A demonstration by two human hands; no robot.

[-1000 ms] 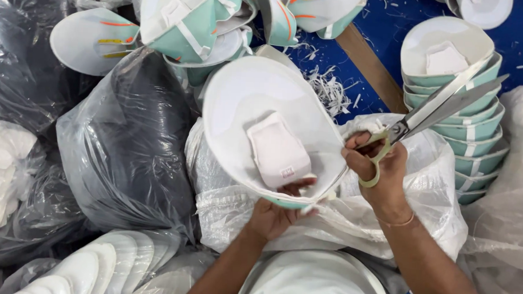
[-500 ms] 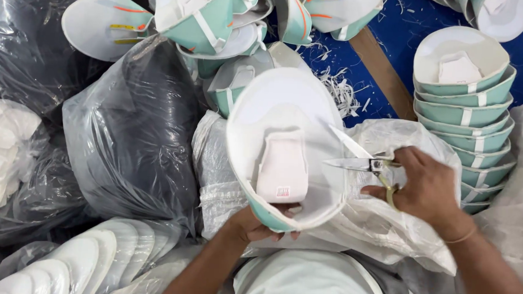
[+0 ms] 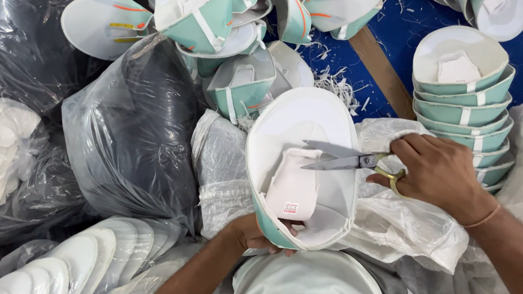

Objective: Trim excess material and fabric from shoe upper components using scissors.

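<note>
Cap-front piece, white with mint-green rim [image 3: 308,161], gripped at its near edge by left hand [image 3: 252,232] over a white woven sack [image 3: 399,223]; right hand [image 3: 434,172] closed on scissors [image 3: 343,159], blades parted inside; best steadied, snipping close without nicking fabric

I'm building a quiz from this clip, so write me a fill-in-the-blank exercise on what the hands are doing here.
1. The right hand holds a pair of ____ with gold-coloured handles.
2. The left hand grips the near rim of a white cap piece whose outer side is ____ in colour.
3. The blades point into the cap piece, above the white ____ sewn inside it.
4. At the right, similar cap pieces stand in a neat ____ on the blue floor.

Missing words: scissors; green; flap; stack
</note>
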